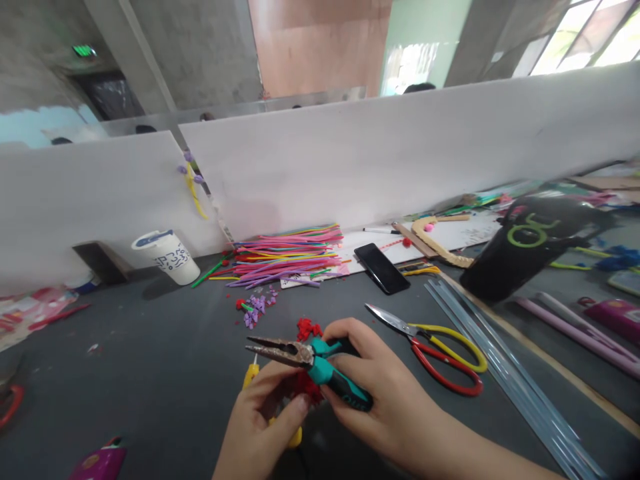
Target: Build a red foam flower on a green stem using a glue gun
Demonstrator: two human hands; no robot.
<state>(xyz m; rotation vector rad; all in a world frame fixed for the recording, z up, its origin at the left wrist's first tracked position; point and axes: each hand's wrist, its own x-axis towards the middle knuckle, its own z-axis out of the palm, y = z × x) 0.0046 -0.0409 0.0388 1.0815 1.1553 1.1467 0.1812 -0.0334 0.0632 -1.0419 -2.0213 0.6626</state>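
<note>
My right hand (373, 383) grips long-nose pliers (305, 357) by their teal and black handles, the rusty jaws pointing left and slightly parted. Under the pliers, my left hand (260, 420) pinches a red fuzzy piece (305, 387) together with a yellow stem (249, 377). A few red scraps (307, 328) lie on the grey table (150, 373) just beyond the pliers. Red and yellow handled scissors (435, 350) lie shut to the right of my right hand.
A pile of coloured pipe cleaners (290, 257) lies by the white partition (350, 160). Purple bits (256, 308), a paper cup (167, 257), a black phone (381, 267), a black bag (525, 243), clear glue sticks (500, 360) and pink rods (580, 330) surround me.
</note>
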